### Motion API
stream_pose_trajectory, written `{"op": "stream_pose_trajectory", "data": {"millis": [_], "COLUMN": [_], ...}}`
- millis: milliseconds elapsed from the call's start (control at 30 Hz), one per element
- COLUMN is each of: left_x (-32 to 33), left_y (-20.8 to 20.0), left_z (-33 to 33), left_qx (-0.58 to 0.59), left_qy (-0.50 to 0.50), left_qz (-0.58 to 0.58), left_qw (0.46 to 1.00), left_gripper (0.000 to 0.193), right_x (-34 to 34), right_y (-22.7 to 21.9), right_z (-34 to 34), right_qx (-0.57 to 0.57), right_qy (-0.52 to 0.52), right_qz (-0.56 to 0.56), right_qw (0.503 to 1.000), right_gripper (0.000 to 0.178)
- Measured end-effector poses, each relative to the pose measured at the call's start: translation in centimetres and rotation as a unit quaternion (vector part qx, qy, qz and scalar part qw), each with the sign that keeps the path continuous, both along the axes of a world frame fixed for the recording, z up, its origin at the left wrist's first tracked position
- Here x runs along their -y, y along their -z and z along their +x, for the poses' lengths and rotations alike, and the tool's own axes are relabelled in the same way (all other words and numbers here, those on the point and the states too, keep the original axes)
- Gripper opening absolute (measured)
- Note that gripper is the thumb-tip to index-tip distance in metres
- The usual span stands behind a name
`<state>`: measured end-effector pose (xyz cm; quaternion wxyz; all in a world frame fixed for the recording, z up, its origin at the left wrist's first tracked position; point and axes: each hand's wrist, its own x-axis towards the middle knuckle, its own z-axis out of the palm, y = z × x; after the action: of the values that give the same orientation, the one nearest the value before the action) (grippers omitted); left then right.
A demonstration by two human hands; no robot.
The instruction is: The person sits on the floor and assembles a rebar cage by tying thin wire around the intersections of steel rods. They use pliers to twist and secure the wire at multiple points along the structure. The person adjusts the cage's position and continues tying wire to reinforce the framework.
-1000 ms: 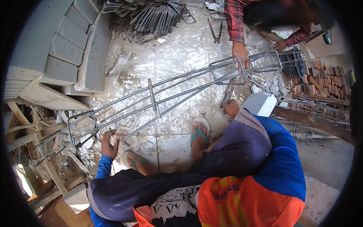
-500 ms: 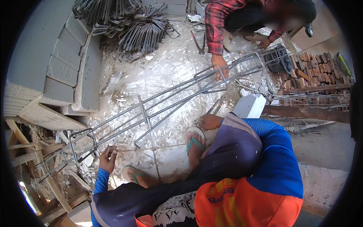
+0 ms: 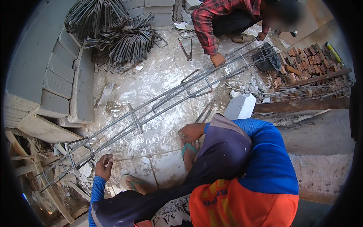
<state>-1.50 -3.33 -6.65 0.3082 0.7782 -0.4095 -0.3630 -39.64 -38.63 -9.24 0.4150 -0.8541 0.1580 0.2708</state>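
Note:
A long rebar cage [image 3: 123, 132] with square stirrups lies slantwise across the pale floor, from lower left to upper right. My left hand [image 3: 104, 167] is just beside its near-left end, apart from the steel, fingers curled toward the thumb; what they hold, if anything, cannot be made out. Over the sandalled foot, my right hand [image 3: 192, 132] hangs with its fingers curled, their inside hidden. Just beyond it lies a long-handled metal tool [image 3: 205, 112]. Opposite me crouches a person in a red plaid shirt [image 3: 211, 22], one hand [image 3: 218, 59] gripping steel at the cage.
Bent stirrups [image 3: 132, 45] are heaped at the far left, beside stacked grey blocks [image 3: 56, 83]. Pincers [image 3: 186, 51] lie near the other person. A black bucket [image 3: 266, 58], red bricks [image 3: 310, 60] and a pale block [image 3: 240, 106] are on the right. Wooden scraps [image 3: 36, 162] clutter the left.
A loose bar with a hooked end has slid up and right along the cage, with the other person's hand. My right hand has moved left, away from the long-handled tool. The view has shifted slightly.

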Motion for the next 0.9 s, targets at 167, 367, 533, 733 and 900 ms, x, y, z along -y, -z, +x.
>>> {"op": "stream_pose_trajectory", "data": {"millis": [167,367,533,733,900], "left_x": [1.1,2.9,6.3,8.7,5.3], "left_y": [-1.0,2.4,10.9,12.7,9.8], "left_z": [1.2,5.0,7.2,5.1,4.4], "left_qx": [0.078,0.231,0.299,0.291,0.205], "left_qy": [0.073,0.184,0.147,0.171,0.24], "left_qz": [0.004,0.118,0.063,0.12,0.113], "left_qw": [0.994,0.948,0.941,0.934,0.942], "left_gripper": [0.026,0.026,0.036,0.021,0.029], "right_x": [3.0,7.0,9.4,14.7,15.1], "right_y": [0.3,3.3,7.7,9.3,10.4], "right_z": [0.4,1.8,2.0,-2.9,-4.0], "right_qx": [0.084,0.185,0.353,0.246,0.07], "right_qy": [0.106,0.143,0.218,0.502,0.625], "right_qz": [-0.167,-0.275,-0.437,-0.342,-0.356], "right_qw": [0.977,0.933,0.798,0.756,0.692], "right_gripper": [0.031,0.021,0.019,0.029,0.05]}}
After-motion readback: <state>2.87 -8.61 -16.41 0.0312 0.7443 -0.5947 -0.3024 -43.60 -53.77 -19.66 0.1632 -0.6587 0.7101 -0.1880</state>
